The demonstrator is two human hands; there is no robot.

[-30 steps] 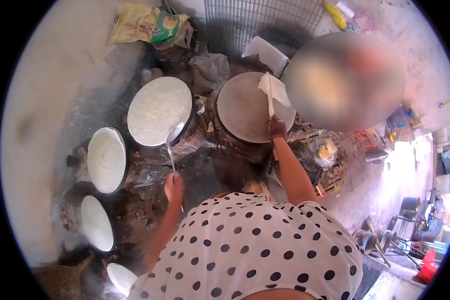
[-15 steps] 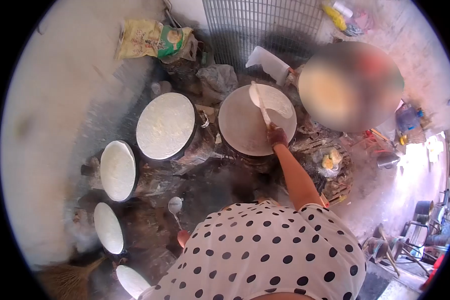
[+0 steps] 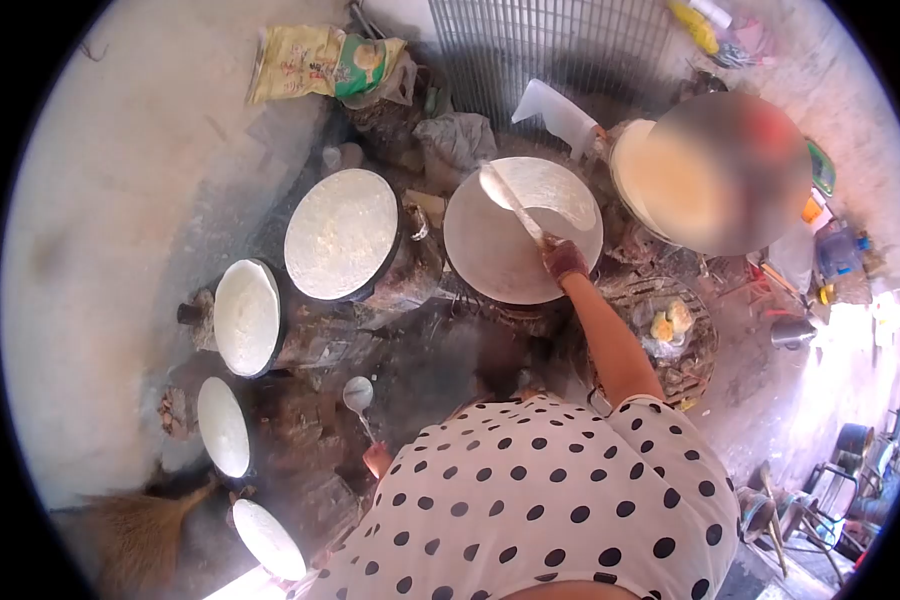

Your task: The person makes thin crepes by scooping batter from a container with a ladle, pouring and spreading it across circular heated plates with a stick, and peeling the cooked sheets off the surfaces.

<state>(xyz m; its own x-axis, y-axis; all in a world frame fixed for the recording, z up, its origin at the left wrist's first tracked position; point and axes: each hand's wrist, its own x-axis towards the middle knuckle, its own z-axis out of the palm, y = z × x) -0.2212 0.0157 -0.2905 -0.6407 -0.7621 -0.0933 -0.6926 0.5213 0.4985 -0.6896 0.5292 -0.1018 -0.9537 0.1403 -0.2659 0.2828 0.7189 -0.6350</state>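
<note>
My right hand, in a dark reddish glove, is closed around the handle of a long wooden batter spreader. The spreader's pale end lies at the far left of a round griddle. White batter covers the far and right part of that griddle in a curved band; the near part is bare grey. Low at my left side, my left hand is closed on a ladle with a whitish bowl, held over the dark floor. My shirt partly hides this hand.
A griddle with a pale sheet stands left of the working one. More pale-covered griddles curve down the left side. At right is a round basket with yellowish food. Behind are a white scraper-like blade and a printed sack.
The batter has been spread into a wider band along the far and right edge of the griddle. The spreader's tip has swung left. My left hand still holds the ladle; the view has shifted slightly.
</note>
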